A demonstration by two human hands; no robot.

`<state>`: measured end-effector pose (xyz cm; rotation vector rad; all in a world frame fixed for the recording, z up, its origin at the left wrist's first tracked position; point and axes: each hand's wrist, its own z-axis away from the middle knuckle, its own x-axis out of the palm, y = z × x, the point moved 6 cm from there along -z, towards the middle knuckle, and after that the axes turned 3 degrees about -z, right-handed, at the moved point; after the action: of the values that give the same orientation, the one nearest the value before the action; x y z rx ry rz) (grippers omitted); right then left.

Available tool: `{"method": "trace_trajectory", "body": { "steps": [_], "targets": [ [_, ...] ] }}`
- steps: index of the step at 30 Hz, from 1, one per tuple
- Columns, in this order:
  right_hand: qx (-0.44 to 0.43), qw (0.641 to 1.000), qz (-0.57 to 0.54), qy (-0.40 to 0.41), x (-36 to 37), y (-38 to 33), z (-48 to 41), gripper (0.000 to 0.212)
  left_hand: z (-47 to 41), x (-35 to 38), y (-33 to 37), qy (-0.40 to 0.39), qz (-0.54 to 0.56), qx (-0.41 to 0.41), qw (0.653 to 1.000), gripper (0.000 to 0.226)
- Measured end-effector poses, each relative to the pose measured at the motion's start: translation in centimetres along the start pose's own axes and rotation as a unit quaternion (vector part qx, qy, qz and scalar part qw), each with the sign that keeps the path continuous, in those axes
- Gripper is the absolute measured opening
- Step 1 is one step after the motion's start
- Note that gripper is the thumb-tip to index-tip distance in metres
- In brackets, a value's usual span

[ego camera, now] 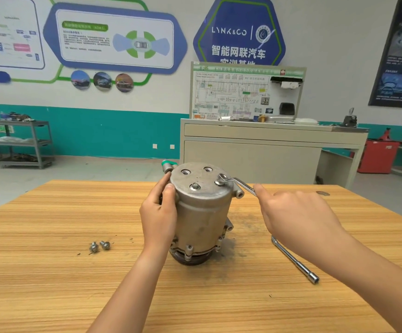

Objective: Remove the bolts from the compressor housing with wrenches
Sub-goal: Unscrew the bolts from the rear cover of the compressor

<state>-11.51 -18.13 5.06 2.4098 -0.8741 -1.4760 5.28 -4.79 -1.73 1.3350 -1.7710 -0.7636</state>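
Note:
The grey metal compressor housing [202, 212] stands upright in the middle of the wooden table [51, 272]. On its flat top, two bolt holes are empty and one bolt [195, 187] sits at the front. A ring wrench [234, 182] has its ring over the top's right-hand bolt position. My right hand [298, 215] holds the wrench's handle end to the right of the housing, fingers bent round it. My left hand [159, 212] grips the housing's left side near the top. Two loose bolts [99, 246] lie on the table to the left.
A long socket wrench [296, 260] lies on the table at the right, partly under my right forearm. Behind the table stand a beige cabinet [267, 150] with a wiring display board, a grey trolley [20, 143] at far left and a red cabinet [377, 157] at right.

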Motion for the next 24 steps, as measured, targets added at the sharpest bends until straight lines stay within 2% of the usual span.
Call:
{"method": "trace_trajectory", "body": {
  "steps": [5, 9, 13, 20, 22, 24],
  "targets": [
    [-0.015, 0.999, 0.024, -0.025, -0.8, -0.5, -0.5, 0.054, -0.1, 0.2, -0.1, -0.001, -0.001, -0.001, 1.0, 0.032],
    [-0.049, 0.994, 0.051, -0.085, -2.1, -1.2, -1.2, 0.034, -0.1, 0.6, -0.1, -0.01, 0.002, -0.004, 1.0, 0.032],
    [-0.054, 0.991, 0.043, -0.114, -2.5, -2.3, -1.1, 0.038, 0.0, 0.0, -0.3, 0.003, 0.006, -0.003, 1.0, 0.032],
    [-0.077, 0.99, 0.073, -0.094, -3.3, -2.9, -1.2, 0.044, 0.2, -0.1, 0.0, -0.004, -0.002, 0.005, 1.0, 0.032],
    [-0.066, 0.992, 0.072, -0.083, -3.0, -2.8, -0.7, 0.049, 0.3, 0.0, -0.1, -0.006, -0.004, 0.007, 1.0, 0.032],
    [-0.036, 0.995, 0.084, -0.039, -2.4, -2.1, 0.0, 0.055, 0.3, -0.1, -0.1, -0.005, -0.01, 0.009, 1.0, 0.032]
  ]
}}
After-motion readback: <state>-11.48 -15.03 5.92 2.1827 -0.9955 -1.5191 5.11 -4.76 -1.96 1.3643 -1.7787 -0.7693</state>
